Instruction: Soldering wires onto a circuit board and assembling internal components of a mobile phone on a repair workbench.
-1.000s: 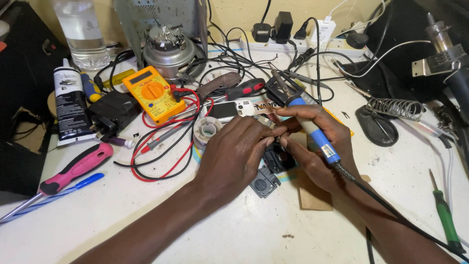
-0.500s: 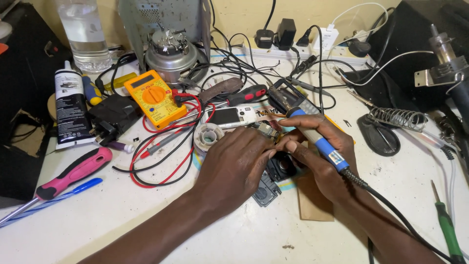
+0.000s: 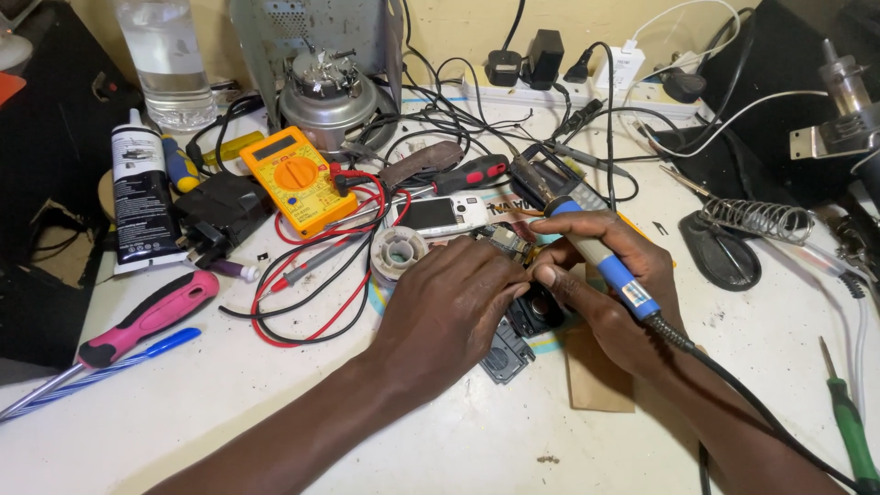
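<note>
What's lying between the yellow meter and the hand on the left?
In the head view, red and black leads and a solder spool lie between the yellow meter and left hand.

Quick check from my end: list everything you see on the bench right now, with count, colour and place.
soldering iron: 1, blue handle, in right hand
circuit board: 1, small, at the fingertips
multimeter: 1, orange, left of centre
test leads: 2, red and black, below multimeter
solder spool: 1, white, beside left hand
phone: 1, silver, centre
screwdriver: 1, pink handle, left
pen: 1, blue, left front
tube: 1, black and white, far left
bottle: 1, clear, back left
iron stand: 1, coiled, right
green screwdriver: 1, right edge
left hand: 1, on the board
right hand: 1, gripping iron
</note>
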